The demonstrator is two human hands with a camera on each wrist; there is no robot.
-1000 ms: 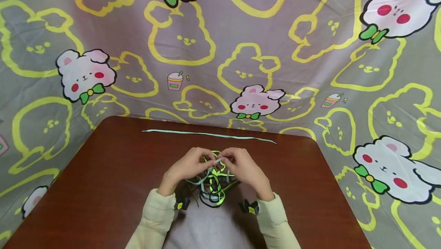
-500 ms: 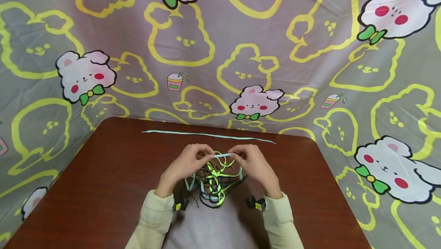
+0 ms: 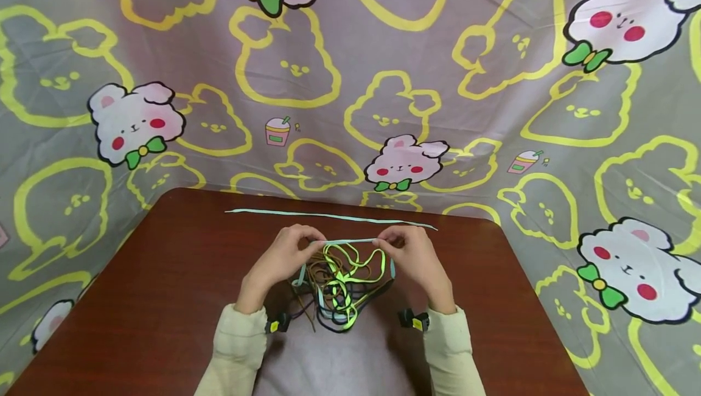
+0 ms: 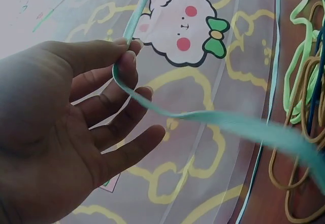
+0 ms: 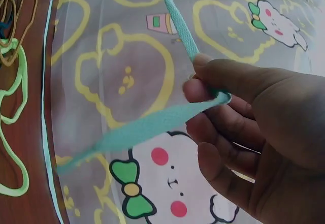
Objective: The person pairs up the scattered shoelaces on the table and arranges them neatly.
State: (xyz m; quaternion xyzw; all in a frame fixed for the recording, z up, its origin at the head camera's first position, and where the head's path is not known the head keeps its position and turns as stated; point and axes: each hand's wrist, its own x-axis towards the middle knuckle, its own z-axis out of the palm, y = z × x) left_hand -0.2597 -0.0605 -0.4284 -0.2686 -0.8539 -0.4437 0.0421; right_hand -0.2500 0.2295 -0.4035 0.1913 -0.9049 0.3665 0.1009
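A light teal flat shoelace [image 3: 350, 241] is stretched between both hands, above the pile. My left hand [image 3: 282, 256] pinches it between thumb and index finger; in the left wrist view the lace [image 4: 208, 117] runs on from the pinch toward the pile. My right hand [image 3: 413, 256] pinches it the same way, and in the right wrist view a short end of the lace [image 5: 147, 127] hangs from the fingers. Below the hands lies a tangled pile of shoelaces [image 3: 342, 289], in neon yellow, brown, dark and teal. Another teal shoelace [image 3: 328, 215] lies straight near the table's far edge.
The dark red-brown table [image 3: 164, 298] surrounds the pile. A patterned curtain [image 3: 328, 37] with cartoon bears and rabbits hangs behind and at both sides. A pale grey patch [image 3: 328, 365] lies at the near side, between the forearms.
Both hands have moved apart and slightly away from the body, so a longer stretch of teal lace shows between them. More of the pile is uncovered.
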